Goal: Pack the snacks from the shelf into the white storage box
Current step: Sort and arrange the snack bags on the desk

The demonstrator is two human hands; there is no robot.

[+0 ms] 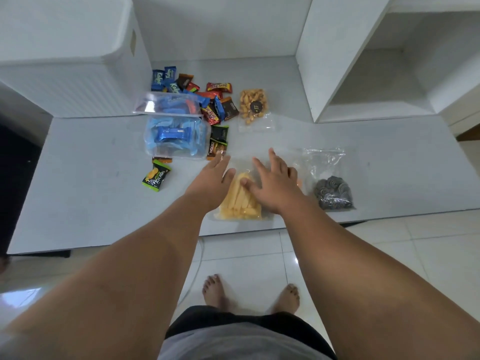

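Bare feet (214, 289) stand on the shiny floor (389, 242), just above black shorts (233, 323). Both arms reach out to a low white shelf (91, 203).

At the near edge of the shelf lies a clear bag of yellow sticks (240, 206). The left hand (210, 178) rests on the bag's top left part, its fingers straight and close together. The right hand (272, 185) lies flat on the bag's right side with its fingers spread wide and its thumb on the sticks. Neither hand grips anything.

Just right of the yellow bag sits a clear bag of dark round chips (332, 193). Behind the yellow bag, a bit further back, is a small bag of nuts (253, 105). Back and to the left of the yellow bag is a clear tub (176, 139) full of blue packs, with its lid (166, 103) tipped up behind it. A heap of little packs (207, 97) — blue, red and brown — lies around the tub. A green pack (155, 176) lies alone, left of the yellow bag.

The white box (72, 61) stands far back and left of the yellow bag — well apart from it. No snack can be seen in the box.
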